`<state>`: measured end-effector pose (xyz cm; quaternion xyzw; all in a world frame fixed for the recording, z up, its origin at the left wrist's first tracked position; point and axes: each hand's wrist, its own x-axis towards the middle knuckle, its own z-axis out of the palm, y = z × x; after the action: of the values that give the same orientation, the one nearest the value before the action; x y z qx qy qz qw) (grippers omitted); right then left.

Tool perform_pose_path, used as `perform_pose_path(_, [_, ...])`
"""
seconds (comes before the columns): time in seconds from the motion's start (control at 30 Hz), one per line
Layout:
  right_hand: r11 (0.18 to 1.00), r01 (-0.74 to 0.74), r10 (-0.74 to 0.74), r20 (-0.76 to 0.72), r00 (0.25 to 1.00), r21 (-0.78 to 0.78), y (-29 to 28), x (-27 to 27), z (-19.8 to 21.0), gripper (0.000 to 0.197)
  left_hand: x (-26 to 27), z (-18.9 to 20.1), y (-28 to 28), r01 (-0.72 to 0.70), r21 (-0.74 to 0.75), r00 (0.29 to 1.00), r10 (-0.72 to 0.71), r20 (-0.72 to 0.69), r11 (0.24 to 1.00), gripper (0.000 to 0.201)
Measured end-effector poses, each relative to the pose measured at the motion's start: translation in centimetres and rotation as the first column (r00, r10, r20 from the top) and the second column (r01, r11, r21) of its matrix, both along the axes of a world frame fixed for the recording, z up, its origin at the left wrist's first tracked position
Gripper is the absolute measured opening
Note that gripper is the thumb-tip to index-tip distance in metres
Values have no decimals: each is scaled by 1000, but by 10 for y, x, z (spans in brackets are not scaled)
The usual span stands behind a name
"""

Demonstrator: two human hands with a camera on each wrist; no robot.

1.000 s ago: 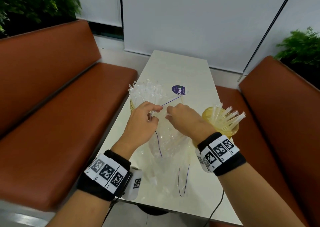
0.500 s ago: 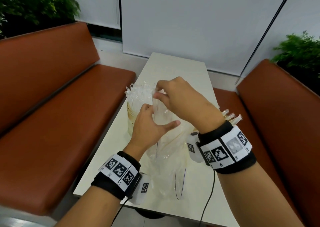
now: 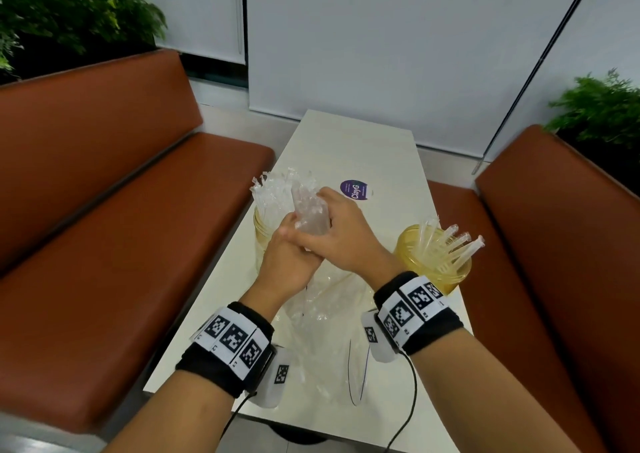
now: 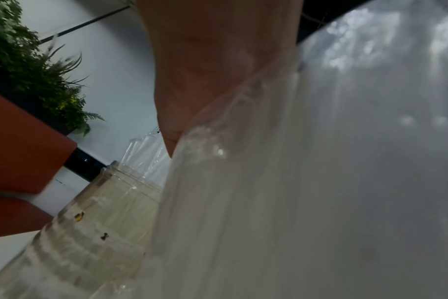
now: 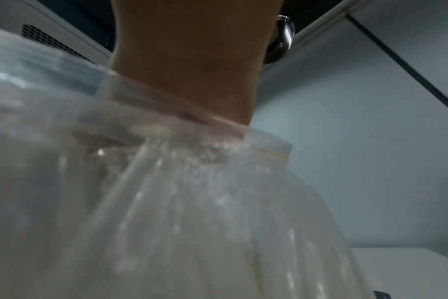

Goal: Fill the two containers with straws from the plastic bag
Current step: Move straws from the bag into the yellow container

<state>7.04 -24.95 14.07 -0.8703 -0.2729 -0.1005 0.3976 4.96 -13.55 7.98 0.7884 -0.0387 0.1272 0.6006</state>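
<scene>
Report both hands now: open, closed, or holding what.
Left hand: gripping the clear plastic bag.
Right hand: curled round a bundle of clear wrapped straws at the bag's top.

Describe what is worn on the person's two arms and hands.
Both forearms are bare, with no sleeves or gloves. Each wrist has a black band carrying a row of white tags printed with black square codes. A white camera pod hangs under each band, with a thin black cable trailing down.
</scene>
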Motion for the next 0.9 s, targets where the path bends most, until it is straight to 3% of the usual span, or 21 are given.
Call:
perform_pose_path(0.13, [996, 54, -60, 84, 995, 69, 5, 7, -6, 35, -1, 4, 0, -21, 77, 1000, 23, -16, 997, 59])
perform_pose_path(0.27, [972, 122, -139, 70, 988, 198, 2, 12, 10, 43, -3, 8, 1, -62, 288, 998, 68, -12, 956, 49])
perform_pose_path(0.43, [905, 133, -219, 176, 960, 403, -8, 17, 73, 49, -5, 8, 7, -80, 299, 996, 90, -22, 951, 65])
perform_pose_path(0.57, [800, 131, -378, 323, 867, 585, -46, 20, 136, 41, -6, 9, 10, -84, 329, 996, 90, 0, 940, 72])
perform_pose_path(0.73, [809, 305, -547, 455, 702, 502, -119, 30, 154, 50, -7, 7, 14, -95, 313, 995, 93, 21, 945, 69])
perform_pose_path(0.9, [730, 610, -683, 358, 637, 307, -163, 59, 92, 58, -5, 9, 12, -114, 320, 993, 106, 44, 941, 62])
